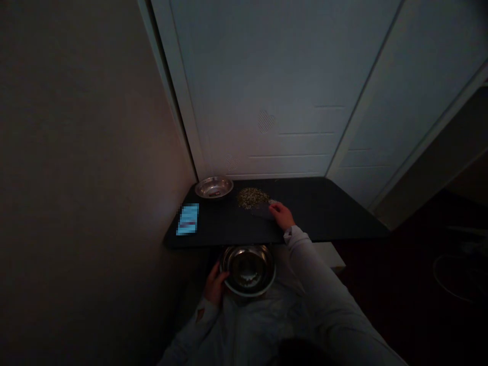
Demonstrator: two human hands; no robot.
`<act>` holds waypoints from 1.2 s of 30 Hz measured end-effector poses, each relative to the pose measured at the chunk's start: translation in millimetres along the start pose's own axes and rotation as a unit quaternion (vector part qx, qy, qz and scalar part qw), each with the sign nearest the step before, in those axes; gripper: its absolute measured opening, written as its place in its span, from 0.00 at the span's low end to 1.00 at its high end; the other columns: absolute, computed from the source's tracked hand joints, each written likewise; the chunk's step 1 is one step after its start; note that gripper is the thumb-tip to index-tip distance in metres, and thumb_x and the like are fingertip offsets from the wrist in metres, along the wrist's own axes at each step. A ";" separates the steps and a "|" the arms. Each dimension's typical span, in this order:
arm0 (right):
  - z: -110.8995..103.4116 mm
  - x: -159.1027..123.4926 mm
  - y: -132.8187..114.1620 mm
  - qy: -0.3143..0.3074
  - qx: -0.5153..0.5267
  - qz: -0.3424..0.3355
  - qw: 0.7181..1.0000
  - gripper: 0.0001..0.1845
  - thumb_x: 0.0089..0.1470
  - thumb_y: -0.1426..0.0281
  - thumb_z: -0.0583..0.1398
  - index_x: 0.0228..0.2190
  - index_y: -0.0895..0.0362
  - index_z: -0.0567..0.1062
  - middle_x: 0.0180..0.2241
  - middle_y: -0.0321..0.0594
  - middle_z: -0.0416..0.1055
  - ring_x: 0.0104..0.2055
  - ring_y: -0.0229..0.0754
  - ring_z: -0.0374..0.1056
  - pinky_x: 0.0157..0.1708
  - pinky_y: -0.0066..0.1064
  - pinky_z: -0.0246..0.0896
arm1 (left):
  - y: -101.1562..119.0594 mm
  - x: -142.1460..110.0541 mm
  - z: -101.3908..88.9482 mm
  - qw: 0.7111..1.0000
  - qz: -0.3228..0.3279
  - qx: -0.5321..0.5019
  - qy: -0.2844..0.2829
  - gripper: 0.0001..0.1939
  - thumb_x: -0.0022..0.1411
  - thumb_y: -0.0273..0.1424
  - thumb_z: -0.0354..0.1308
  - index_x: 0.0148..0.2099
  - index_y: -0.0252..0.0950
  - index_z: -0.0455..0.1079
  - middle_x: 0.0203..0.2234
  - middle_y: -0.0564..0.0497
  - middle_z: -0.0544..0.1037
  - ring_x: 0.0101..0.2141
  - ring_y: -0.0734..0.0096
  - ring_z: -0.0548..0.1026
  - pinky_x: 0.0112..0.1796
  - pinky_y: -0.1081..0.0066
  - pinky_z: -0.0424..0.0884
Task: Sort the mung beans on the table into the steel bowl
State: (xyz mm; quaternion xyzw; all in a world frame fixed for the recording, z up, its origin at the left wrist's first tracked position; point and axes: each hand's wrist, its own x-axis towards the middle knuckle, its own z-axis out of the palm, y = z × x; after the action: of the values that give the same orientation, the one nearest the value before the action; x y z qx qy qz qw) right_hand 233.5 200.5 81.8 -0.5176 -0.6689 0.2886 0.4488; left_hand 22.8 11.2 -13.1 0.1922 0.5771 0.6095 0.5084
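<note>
My left hand grips the left rim of a shiny metal bowl, just below the front edge of the dark table. Something pale lies in the bottom of the bowl, too dim to name. Over the tabletop, the fingers of my right hand are pinched on a thin, see-through flat piece. It lies low, at the near side of a loose pile of small seeds or grains. The dim light hides its exact kind.
A shallow metal dish stands at the table's back left, with a label inside. A lit, blurred-out phone-like screen lies at the left edge. White panels rise behind the table, and a wall closes off the left.
</note>
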 end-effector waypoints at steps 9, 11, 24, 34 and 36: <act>-1.2 0.2 0.4 -0.008 0.021 0.011 1.000 0.14 0.40 0.61 0.52 0.23 0.59 0.69 0.20 0.34 0.64 0.25 0.35 0.59 0.27 0.27 0.52 | 3.0 -2.8 2.1 1.000 -0.017 -0.015 0.004 0.26 0.40 0.26 0.59 0.46 0.34 0.64 0.35 0.46 0.74 0.37 0.63 0.71 0.38 0.67 0.65; -1.8 -0.4 -0.8 -0.006 0.025 0.010 1.000 0.14 0.40 0.61 0.52 0.23 0.59 0.68 0.20 0.34 0.64 0.24 0.35 0.59 0.27 0.26 0.53 | 3.8 -3.1 2.1 1.000 -0.006 -0.008 0.003 0.25 0.39 0.26 0.59 0.45 0.34 0.65 0.36 0.46 0.74 0.39 0.63 0.70 0.39 0.67 0.64; -1.2 0.6 -0.3 0.051 -0.012 0.035 0.998 0.13 0.41 0.62 0.51 0.23 0.58 0.68 0.22 0.36 0.65 0.27 0.37 0.60 0.29 0.28 0.53 | 1.2 -1.7 1.1 1.000 0.001 -0.008 -0.004 0.25 0.38 0.28 0.59 0.44 0.34 0.66 0.37 0.46 0.74 0.41 0.61 0.68 0.41 0.65 0.62; 4.4 0.7 2.2 -0.014 -0.005 0.028 0.999 0.12 0.40 0.62 0.53 0.25 0.57 0.69 0.22 0.35 0.68 0.27 0.36 0.62 0.29 0.28 0.55 | -1.4 0.9 0.1 1.000 0.012 -0.009 -0.003 0.24 0.39 0.27 0.59 0.43 0.35 0.66 0.35 0.47 0.74 0.41 0.62 0.69 0.42 0.65 0.62; 4.5 0.1 0.7 -0.039 -0.006 0.031 0.999 0.12 0.39 0.62 0.53 0.24 0.57 0.69 0.22 0.35 0.68 0.26 0.36 0.63 0.29 0.28 0.55 | 0.3 -0.4 1.2 1.000 0.012 -0.007 0.001 0.24 0.38 0.27 0.58 0.44 0.34 0.66 0.36 0.46 0.74 0.41 0.61 0.69 0.41 0.65 0.62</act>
State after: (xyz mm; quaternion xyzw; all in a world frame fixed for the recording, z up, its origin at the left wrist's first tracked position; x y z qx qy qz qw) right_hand 229.7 201.2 79.4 -0.5289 -0.6714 0.3187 0.4099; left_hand 23.8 11.5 -12.4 0.1947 0.5709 0.6197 0.5021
